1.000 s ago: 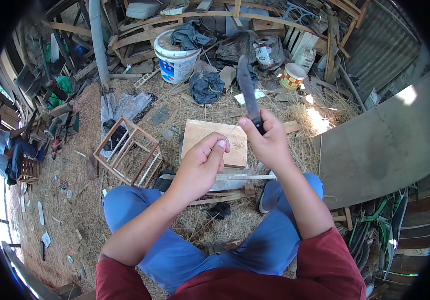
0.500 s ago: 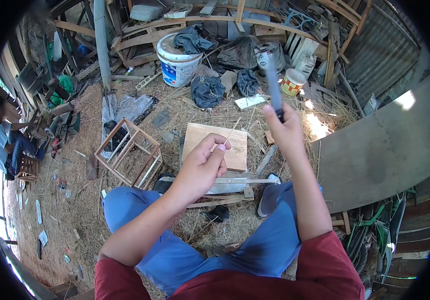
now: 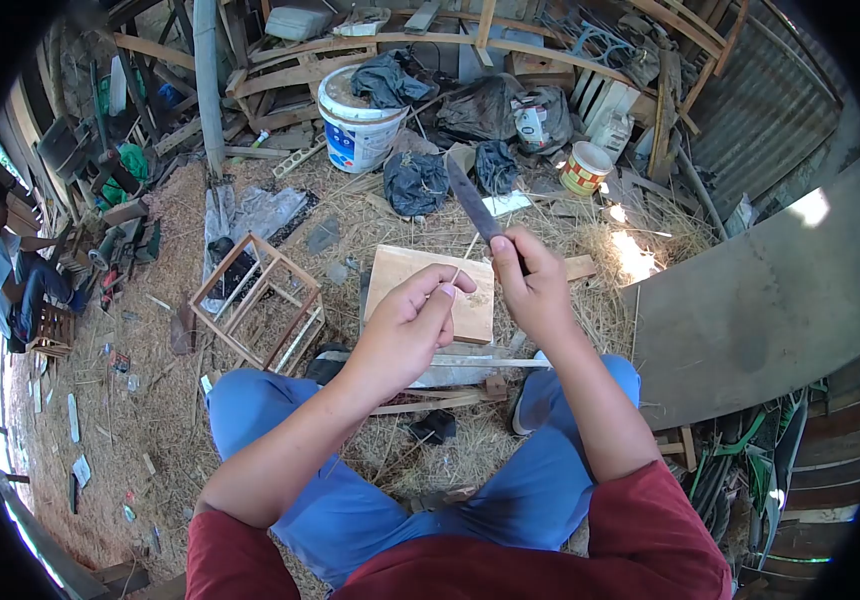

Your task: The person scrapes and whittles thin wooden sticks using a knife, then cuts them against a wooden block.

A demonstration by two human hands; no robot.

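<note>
Much straw (image 3: 460, 457) on shed floor (image 3: 150, 400) around wooden block (image 3: 398, 268); left fingers (image 3: 438, 277) pinched on stick (image 3: 471, 246), right fingers (image 3: 542, 252) tight round knife (image 3: 472, 208)

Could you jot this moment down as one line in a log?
left hand: pinching thin stick | right hand: gripping knife | contact: knife close to thin stick, touching unclear | below: wooden block

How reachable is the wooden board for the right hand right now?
Probably not to grasp: the right hand is closed around the knife. The board itself looks near, though the left hand hides part of it.
</note>
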